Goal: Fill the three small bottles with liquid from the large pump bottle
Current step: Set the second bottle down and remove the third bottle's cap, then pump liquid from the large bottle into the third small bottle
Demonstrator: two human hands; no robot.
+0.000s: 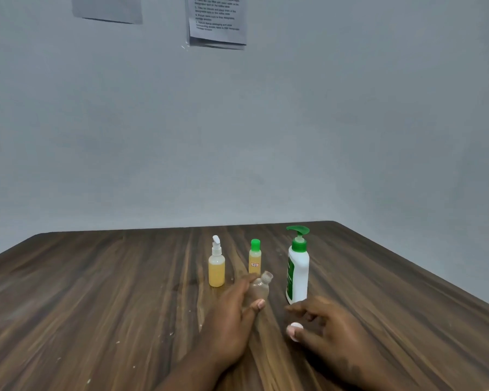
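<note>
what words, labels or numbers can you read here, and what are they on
Printed white paper sheet on the wall: numbered lines, too blurred to read.
Red-edged sticker on the small green-capped yellow bottle: characters too small to read.
Green label on the large white pump bottle: turned away, illegible.

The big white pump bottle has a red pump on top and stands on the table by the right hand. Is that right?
Not quite. The pump on the big white pump bottle is green, not red, as the head view shows. The rest is right: it stands upright on the table by the right hand.
</note>
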